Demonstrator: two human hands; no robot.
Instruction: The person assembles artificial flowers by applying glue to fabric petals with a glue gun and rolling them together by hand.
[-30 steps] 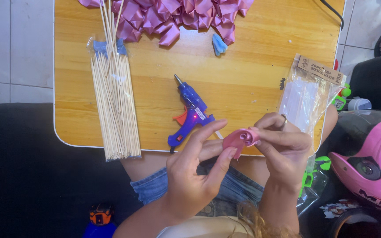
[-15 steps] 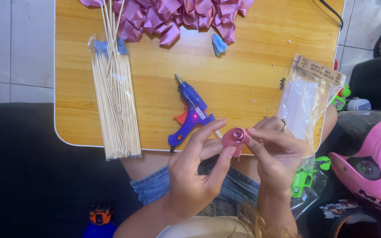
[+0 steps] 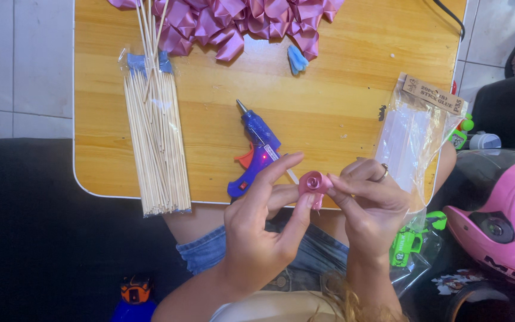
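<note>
Pinching a small pink ribbon rosebud [image 3: 313, 183] between them, both hands hover just over the near edge of the wooden counter [image 3: 341, 113]. The left hand [image 3: 257, 232] grips the bud from below and the side with thumb and middle finger, its forefinger stretched over the top toward the blue glue gun [image 3: 254, 149]. The right hand [image 3: 374, 206], a ring on one finger, closes its fingertips on the bud's other side, so the two hands meet on it.

The glue gun lies flat on the counter just beyond the bud, nozzle pointing away from the person, with a red light showing on its body. To the left of the gun sits a bag of thin wooden skewers [image 3: 153, 143], a few loose ones across its top. To the right of the gun lies a clear packet of glue sticks [image 3: 409, 140]. Beyond the gun, at the far edge, a heap of pink ribbon pieces [image 3: 239, 21] sits with a small blue scrap [image 3: 297, 59] beside it.

Rolling this well probably calls for a steady pinch at the base and light, even turns, so the spiral stays tight and centred.
</note>
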